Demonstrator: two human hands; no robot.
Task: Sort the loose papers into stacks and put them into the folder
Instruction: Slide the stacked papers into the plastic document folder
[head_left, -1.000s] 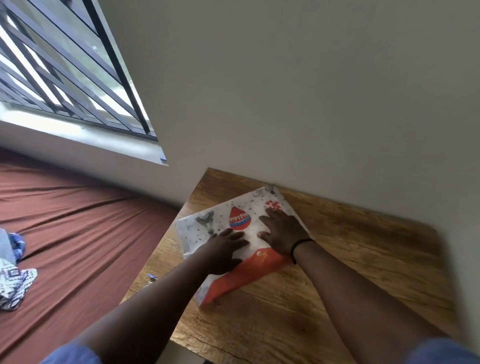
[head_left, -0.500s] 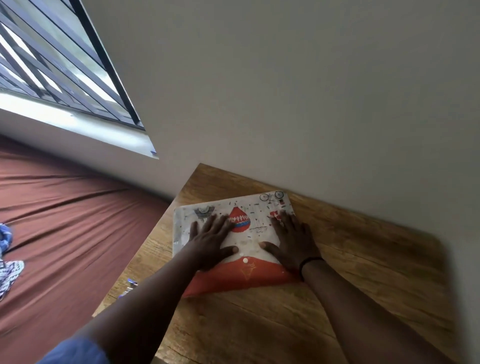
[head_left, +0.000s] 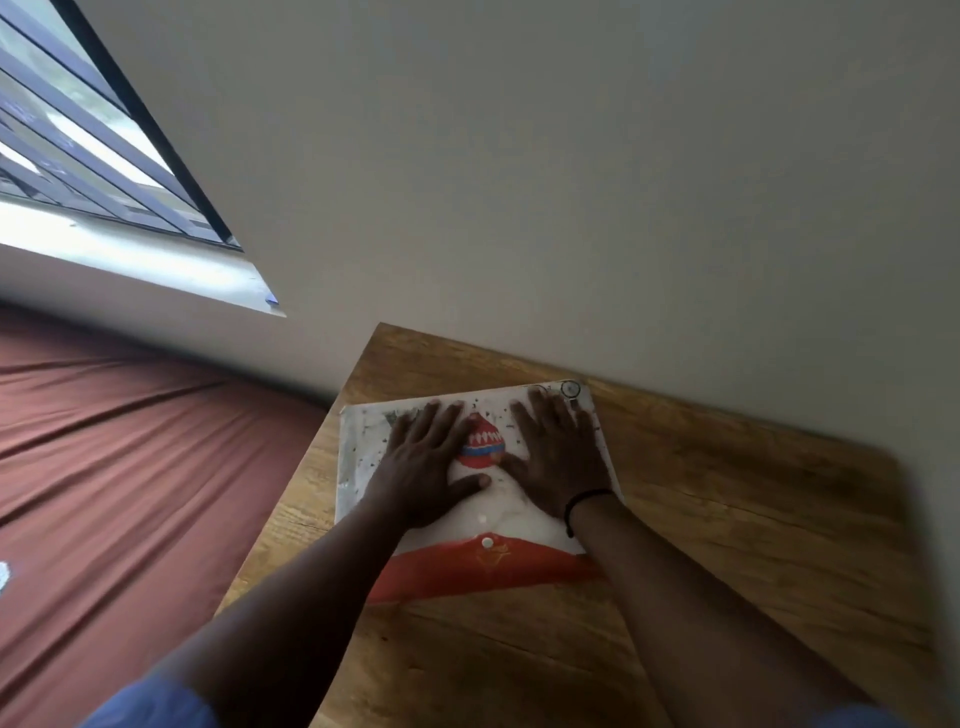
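Observation:
A white plastic folder (head_left: 506, 514) with small printed pictures and an orange flap with a white snap button lies flat on the wooden table (head_left: 727, 519), its far edge close to the wall. My left hand (head_left: 423, 467) presses flat on the folder's left half, fingers spread. My right hand (head_left: 558, 457), with a black band at the wrist, presses flat on the right half. A red drop-shaped print shows between the two hands. No loose papers are visible.
The table stands against a plain wall (head_left: 623, 208). Left of the table lies a bed with a brown-red sheet (head_left: 130, 493). A barred window (head_left: 78, 145) with a pale sill is at the upper left.
The folder has turned from a skewed angle to lie squarely toward the wall. Both hands slid farther up it and spread flat.

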